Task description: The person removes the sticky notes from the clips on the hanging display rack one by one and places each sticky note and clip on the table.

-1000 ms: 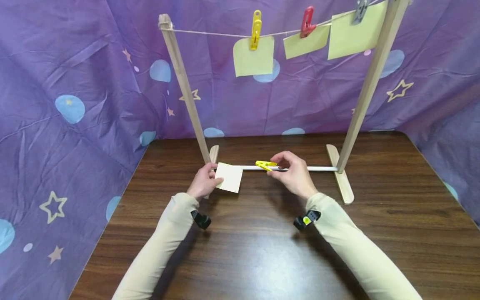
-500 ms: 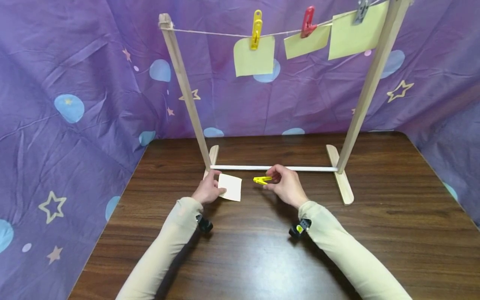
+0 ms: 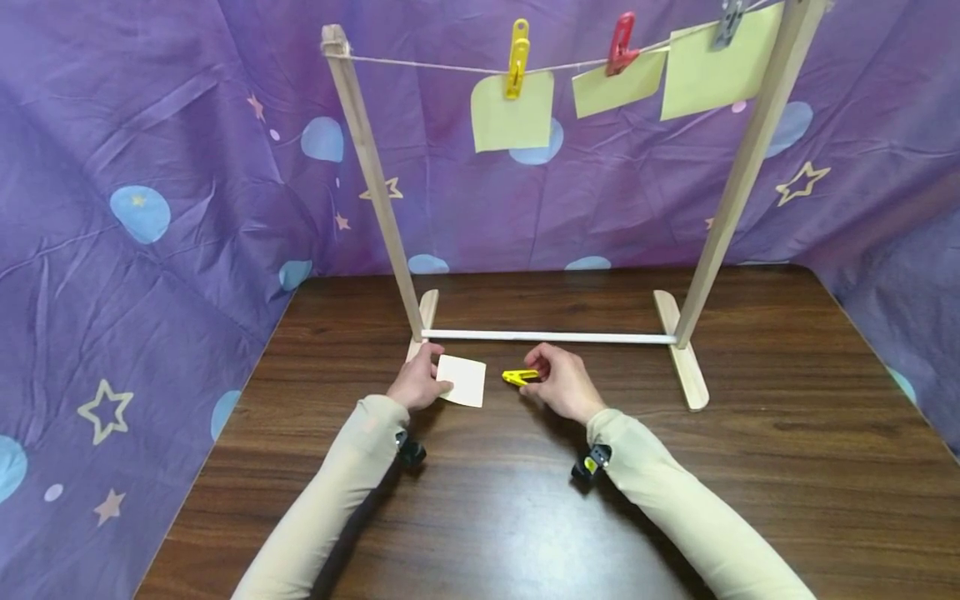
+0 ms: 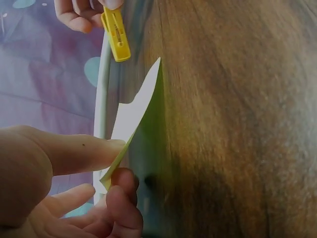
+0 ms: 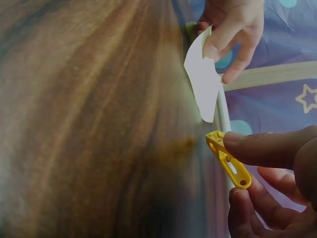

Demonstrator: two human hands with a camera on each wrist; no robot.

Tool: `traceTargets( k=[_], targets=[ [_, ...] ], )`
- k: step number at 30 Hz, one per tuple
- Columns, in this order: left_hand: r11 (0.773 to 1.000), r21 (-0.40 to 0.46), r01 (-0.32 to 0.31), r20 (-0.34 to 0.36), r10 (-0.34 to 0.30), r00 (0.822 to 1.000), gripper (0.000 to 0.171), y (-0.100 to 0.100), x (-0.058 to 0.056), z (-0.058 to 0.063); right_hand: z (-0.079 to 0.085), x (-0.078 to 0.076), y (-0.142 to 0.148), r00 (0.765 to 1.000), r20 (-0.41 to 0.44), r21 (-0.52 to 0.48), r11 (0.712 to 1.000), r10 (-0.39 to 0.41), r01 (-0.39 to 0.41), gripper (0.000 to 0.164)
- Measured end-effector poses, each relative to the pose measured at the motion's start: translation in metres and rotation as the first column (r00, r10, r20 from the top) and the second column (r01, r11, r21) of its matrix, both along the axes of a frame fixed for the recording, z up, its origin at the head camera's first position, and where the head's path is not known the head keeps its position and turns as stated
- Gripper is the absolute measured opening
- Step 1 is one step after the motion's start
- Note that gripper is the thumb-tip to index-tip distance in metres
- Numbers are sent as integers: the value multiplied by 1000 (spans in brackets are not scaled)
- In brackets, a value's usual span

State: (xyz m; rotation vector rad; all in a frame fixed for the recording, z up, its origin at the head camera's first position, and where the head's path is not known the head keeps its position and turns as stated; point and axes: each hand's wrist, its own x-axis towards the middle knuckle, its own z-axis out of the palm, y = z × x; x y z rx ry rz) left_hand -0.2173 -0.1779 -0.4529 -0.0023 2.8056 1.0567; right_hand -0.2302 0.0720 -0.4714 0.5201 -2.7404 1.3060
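My left hand [image 3: 417, 380] pinches a small pale yellow paper note [image 3: 462, 382] by its left edge, between thumb and fingers. In the left wrist view the note [image 4: 141, 106] is slightly curved and stands off the table. A yellow plastic clothespin [image 3: 517, 377] is pinched in my right hand [image 3: 564, 383], its tip pointing left toward the note with a small gap between them. The right wrist view shows the thumb along one side of the clothespin [image 5: 228, 161] and the fingers on the other.
Just beyond the hands stands a wooden frame with a left post [image 3: 375, 183], a right post [image 3: 742, 183] and a white bottom rod [image 3: 547, 337]. From its string hang three yellow papers, under a yellow clothespin [image 3: 517, 58], a red one [image 3: 621, 46] and a grey one [image 3: 727, 23].
Both hands have come back from the rod toward the viewer. The right hand has also moved left, bringing the clothespin nearer the note. Both grips have stayed the same.
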Motion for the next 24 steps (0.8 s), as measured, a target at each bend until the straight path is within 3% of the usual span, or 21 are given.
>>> traceTargets(
  k=[11, 24],
  targets=[
    [998, -47, 30, -47, -32, 998, 56, 0, 2, -1, -3, 3, -2, 998, 43, 72, 997, 37, -40, 38],
    [990, -124, 70, -15, -72, 997, 54, 4, 4, 0, -6, 1, -1, 998, 33, 118, 991, 57, -61, 39]
  ],
)
